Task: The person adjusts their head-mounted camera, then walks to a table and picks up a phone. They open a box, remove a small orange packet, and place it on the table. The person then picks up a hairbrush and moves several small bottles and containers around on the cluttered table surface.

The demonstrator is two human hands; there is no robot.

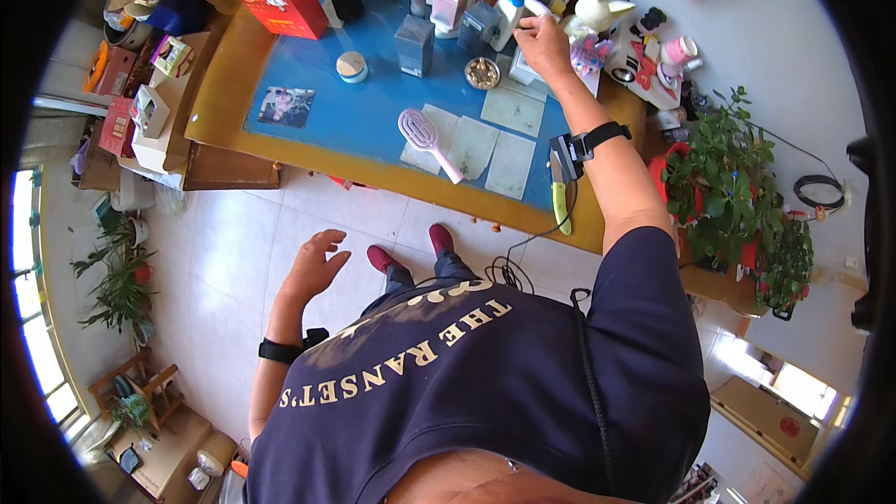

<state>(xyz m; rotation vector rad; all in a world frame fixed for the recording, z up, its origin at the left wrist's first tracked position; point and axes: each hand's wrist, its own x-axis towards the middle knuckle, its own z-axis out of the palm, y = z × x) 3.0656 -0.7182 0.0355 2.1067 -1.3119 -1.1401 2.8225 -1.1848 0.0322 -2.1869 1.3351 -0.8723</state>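
My right hand [544, 42] reaches over the back right of the blue-topped desk [336, 126], beside a white bottle with a blue cap [507, 19]; whether its fingers touch anything cannot be told. My left hand [316, 262] hangs over the floor in front of the desk, fingers apart, holding nothing. A lilac hairbrush [420, 131] lies bristles up near the desk's front edge. A green-handled knife [560, 206] lies below my right wrist. Dark boxes [414, 45], a pink box [449, 1], a round jar [351, 67] and a metal dish [482, 73] stand farther back.
A red box [283, 3] and a black thread cone [346, 0] stand at the back left. A white figurine [595, 7] is at the back right, near potted plants [735, 182]. A black cable [511, 269] hangs by the desk's front edge. Cartons [161, 126] crowd the left.
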